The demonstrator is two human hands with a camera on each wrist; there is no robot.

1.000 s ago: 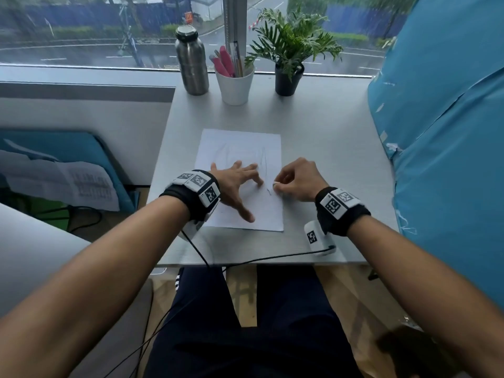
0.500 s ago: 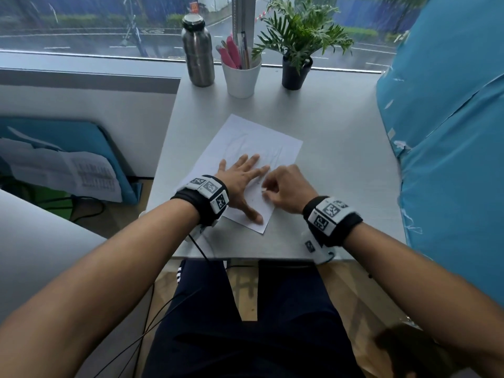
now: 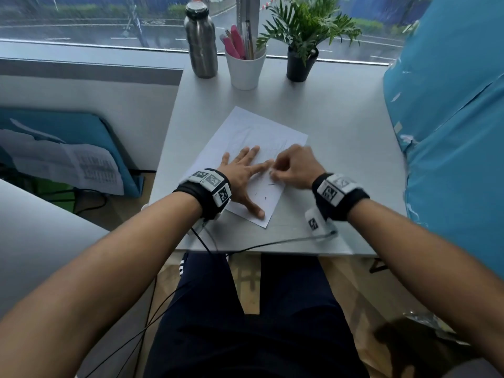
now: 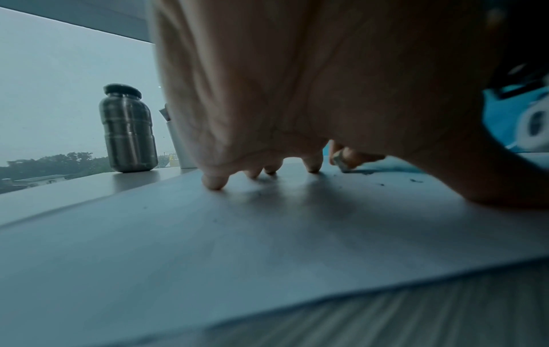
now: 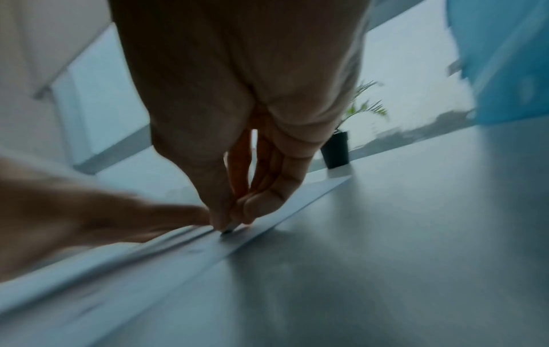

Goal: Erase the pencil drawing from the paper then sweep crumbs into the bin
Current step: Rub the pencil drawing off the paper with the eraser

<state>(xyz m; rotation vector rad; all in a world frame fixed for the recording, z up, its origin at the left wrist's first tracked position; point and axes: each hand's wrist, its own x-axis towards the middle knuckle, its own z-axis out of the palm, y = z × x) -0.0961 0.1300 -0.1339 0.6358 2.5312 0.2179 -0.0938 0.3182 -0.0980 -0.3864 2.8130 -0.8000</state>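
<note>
A white sheet of paper [image 3: 253,132] with faint pencil lines lies slanted on the grey table [image 3: 341,126]. My left hand [image 3: 242,175] lies flat on it with fingers spread, pressing it down; its fingertips [image 4: 214,182] touch the sheet. My right hand [image 3: 294,167] pinches a small eraser [image 4: 341,163] and holds its tip on the paper [image 5: 267,225] near the sheet's right edge. Dark eraser crumbs [image 3: 266,196] lie on the paper in front of the right hand. The eraser is mostly hidden by the fingers [image 5: 219,211].
At the table's far edge stand a steel bottle [image 3: 200,40], a white cup of pens [image 3: 245,64] and a potted plant [image 3: 301,58]. A blue covered object [image 3: 450,118] borders the table's right side. Cables [image 3: 245,246] hang over the near edge.
The paper has turned from square-on to slanted, its top now leaning right. Both hands stay on it; dark crumbs now show near the right hand.
</note>
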